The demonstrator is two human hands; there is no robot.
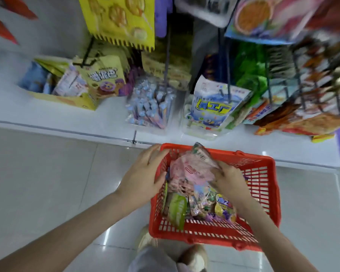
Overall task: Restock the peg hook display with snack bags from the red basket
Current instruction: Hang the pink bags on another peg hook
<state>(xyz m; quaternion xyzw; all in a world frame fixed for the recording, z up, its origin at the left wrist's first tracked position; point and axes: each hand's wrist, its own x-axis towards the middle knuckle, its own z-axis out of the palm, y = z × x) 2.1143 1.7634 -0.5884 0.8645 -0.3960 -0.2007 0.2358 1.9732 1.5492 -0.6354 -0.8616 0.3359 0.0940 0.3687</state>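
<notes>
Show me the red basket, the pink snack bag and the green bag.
red basket [204,235]: head view, near wall
pink snack bag [188,169]: head view, bag's middle
green bag [178,211]: head view, bag's middle

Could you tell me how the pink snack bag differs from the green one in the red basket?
The pink bag is lifted above the pile, gripped by the right hand; the green bag lies untouched by the left wall of the red basket. The pink bag looks larger and crumpled; the green bag smaller and smoother. Both are snack bags inside the basket.
</notes>
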